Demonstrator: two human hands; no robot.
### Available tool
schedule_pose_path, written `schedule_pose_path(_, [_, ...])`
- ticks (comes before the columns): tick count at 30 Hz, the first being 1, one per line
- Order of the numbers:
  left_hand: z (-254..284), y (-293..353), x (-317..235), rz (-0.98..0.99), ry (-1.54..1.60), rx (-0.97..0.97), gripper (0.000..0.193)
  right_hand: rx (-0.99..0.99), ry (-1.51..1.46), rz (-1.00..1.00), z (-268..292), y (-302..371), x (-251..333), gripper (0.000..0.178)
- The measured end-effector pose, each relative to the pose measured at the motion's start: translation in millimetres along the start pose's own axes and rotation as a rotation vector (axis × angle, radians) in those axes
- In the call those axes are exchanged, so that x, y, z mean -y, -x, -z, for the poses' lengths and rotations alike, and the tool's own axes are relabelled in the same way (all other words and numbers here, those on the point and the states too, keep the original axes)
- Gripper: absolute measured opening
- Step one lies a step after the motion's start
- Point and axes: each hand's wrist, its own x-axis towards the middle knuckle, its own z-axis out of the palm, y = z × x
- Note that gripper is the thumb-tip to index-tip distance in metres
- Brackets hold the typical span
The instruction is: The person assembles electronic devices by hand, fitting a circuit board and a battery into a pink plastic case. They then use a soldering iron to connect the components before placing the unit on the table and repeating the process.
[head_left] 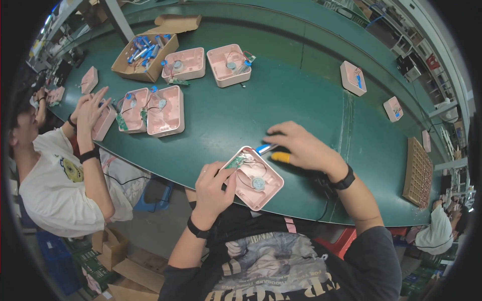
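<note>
Head view: pink housing (253, 178) is steadied at near edge of green desk (281, 95) by left hand (213, 188), fingers closed on its corner; blue cylindrical cell (263, 148) is pinched by right hand (301, 148) fingers, just beside housing. Cardboard box (144, 55) w/ more cells is seen well apart.

Tabletop (281, 95): long, green, curved.
Near edge: open pink casing (253, 178) with wiring.
Far left: cardboard box (143, 56) of blue parts, four pink casings (165, 110) beside it.
Far right: two pink casings (353, 78), brown tray (417, 173).

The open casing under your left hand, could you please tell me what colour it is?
Pale pink casing, on the green table; head view.
</note>
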Motion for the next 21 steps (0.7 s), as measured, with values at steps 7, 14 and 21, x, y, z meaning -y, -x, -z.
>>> schedule_pose_path(7, [-7, 1, 6, -0.015, -0.001, -0.036, 0.013, 0.307, -0.064, -0.270, -18, -6, 2, 0.035])
schedule_pose_path(14, [-10, 4, 8, -0.015, 0.015, -0.039, 0.012, 0.087, -0.098, -0.218, -6, 4, 22, 0.035])
schedule_pose_path(21, [-9, 3, 4, 0.013, 0.017, -0.032, 0.009, 0.023, 0.122, -0.030, -28, 8, 62, 0.034])
